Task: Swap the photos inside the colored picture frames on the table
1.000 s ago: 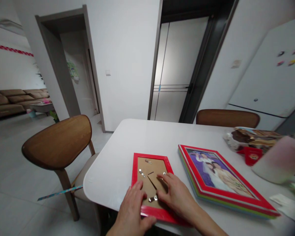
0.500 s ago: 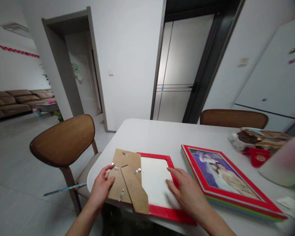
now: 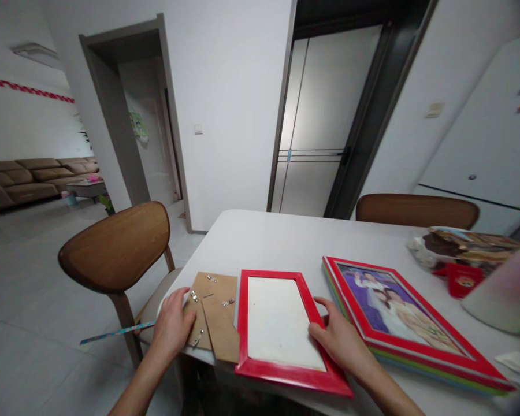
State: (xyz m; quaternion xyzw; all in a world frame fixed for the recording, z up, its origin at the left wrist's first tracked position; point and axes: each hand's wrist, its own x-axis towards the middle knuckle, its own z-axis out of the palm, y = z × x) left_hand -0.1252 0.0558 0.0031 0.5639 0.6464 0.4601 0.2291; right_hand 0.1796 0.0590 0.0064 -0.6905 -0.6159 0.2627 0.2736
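A brown backing board (image 3: 219, 315) with metal clips and a stand flap lies at the table's near left edge. My left hand (image 3: 173, 323) rests on its left side, thumb on the board and fingers at its edge. Just right of the board is a red frame (image 3: 281, 378) with a white sheet (image 3: 279, 323) inside it. My right hand (image 3: 340, 335) grips the frame's right side between thumb and fingers. Further right, a stack of frames has a red one (image 3: 416, 312) on top, holding a photo of two people.
The white table (image 3: 260, 237) has a bag of items (image 3: 472, 245), a red packet (image 3: 463, 280) and a pale pink and white object (image 3: 502, 294) at the right. One wooden chair (image 3: 117, 248) stands left, another (image 3: 416, 211) behind the table.
The backing board, which overlapped the red frame, has moved left and down onto the table beside it. The frame's left side now shows, and my right hand has closed on its right side.
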